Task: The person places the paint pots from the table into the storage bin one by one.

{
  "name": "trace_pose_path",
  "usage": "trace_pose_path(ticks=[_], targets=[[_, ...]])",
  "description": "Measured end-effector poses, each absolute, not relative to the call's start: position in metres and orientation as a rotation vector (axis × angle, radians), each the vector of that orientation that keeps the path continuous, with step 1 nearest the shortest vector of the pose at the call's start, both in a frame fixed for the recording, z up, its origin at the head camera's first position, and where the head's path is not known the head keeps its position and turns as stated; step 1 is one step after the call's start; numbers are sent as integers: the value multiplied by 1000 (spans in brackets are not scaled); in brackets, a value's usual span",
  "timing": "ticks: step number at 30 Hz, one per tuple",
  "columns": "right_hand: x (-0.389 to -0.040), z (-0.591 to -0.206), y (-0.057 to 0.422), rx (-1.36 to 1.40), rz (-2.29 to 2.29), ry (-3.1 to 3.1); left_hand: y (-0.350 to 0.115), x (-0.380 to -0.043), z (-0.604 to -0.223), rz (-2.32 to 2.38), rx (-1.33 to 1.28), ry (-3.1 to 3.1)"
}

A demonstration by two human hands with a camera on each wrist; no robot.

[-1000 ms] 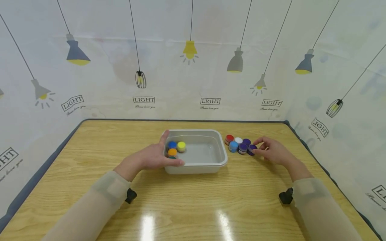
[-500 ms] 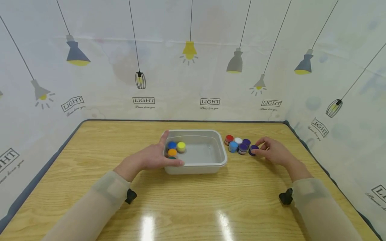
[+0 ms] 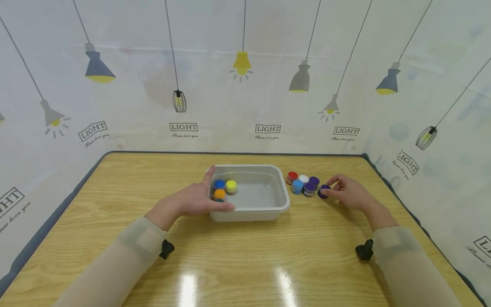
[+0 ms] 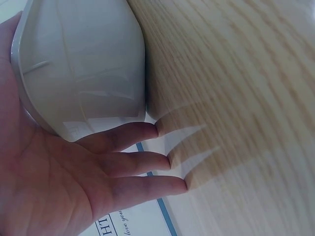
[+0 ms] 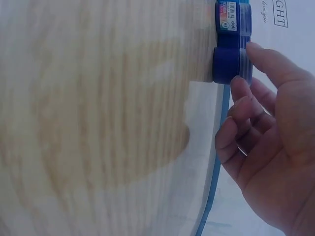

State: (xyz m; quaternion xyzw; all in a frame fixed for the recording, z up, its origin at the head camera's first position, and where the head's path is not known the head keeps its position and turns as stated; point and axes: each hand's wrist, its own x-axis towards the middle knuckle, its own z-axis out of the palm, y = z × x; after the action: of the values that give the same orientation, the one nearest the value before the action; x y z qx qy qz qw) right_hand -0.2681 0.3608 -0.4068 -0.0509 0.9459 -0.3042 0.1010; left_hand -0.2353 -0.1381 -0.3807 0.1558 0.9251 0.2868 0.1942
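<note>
**Two-Hand Position: Right Hand on Purple Jar, Left Hand on Container**

My right hand (image 3: 350, 195) pinches the held purple jar (image 5: 226, 65) near its lid. My thumb and finger are set apart by the width of the lid, and my remaining fingers curl loosely toward the palm. The jar is upright. I cannot tell whether its base touches the table.

My left hand (image 3: 193, 198) is spread around the left end of the grey-white container (image 3: 248, 215). The thumb lies straight along the front rim, and the index finger extends to the rear left corner. The other three fingers are extended outside the container wall, tips at or close to the table surface.

Inside the container, at its left end, are four jars: blue-lidded jar (image 3: 219, 184), yellow-lidded jar (image 3: 231, 186), orange-lidded jar (image 3: 219, 193) and dark-lidded jar (image 3: 219, 200). The last is partly hidden by my thumb.

Between the container and my right hand, five jars stand grouped on the table: red-lidded jar (image 3: 292, 177), white-lidded jar (image 3: 303, 179), light blue jar (image 3: 297, 186), rear purple jar (image 3: 313, 182) and front purple jar (image 3: 308, 189). The held purple jar is just beside this group, on its right side.

A pale sleeve covers each forearm, left sleeve (image 3: 119, 256) and right sleeve (image 3: 410, 260). All items are over a wood-grain table (image 3: 245, 260). Behind it is a pale wall covering (image 3: 134, 98) printed with hanging lamps and the word "LIGHT".
</note>
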Motion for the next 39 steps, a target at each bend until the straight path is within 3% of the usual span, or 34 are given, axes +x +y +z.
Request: trace_pose_path(ticks=[29, 39], targets=[[-265, -410, 364, -168, -935, 2802, -139, -235, -380, 809, 439, 2594], [-260, -390, 361, -345, -1044, 2877, -139, -237, -383, 800, 441, 2601]])
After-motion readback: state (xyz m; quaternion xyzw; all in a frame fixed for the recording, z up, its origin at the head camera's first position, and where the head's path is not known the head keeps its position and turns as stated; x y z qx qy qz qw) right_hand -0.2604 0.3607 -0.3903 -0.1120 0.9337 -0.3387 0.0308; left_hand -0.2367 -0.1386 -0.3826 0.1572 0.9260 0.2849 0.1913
